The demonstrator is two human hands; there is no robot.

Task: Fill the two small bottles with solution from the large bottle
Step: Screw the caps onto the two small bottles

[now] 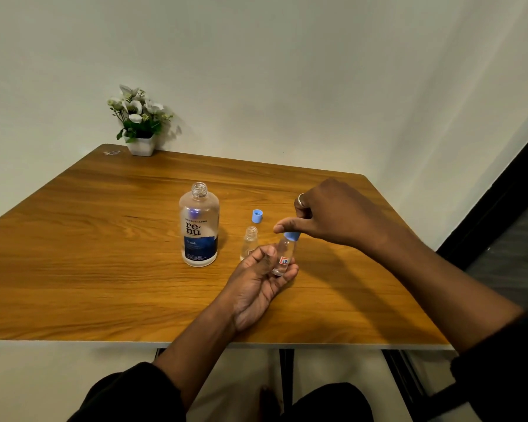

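Clear large bottle (199, 226) stood uncapped, left of your grip. Your left hand (256, 281) clamped the capped small bottle (284, 257), long axis tilted up-right toward your right hand (326, 214), which pinched its blue cap (292, 236). Open small bottle (250, 242) stood just beyond the left-hand grip. Both looked clear, probably empty.

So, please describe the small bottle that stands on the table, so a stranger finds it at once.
On the wooden table, find the large bottle with the blue label. Just right of it stands the small clear bottle, with a loose blue cap behind it. Unlike the other small bottle, which the left hand holds, it has no cap.
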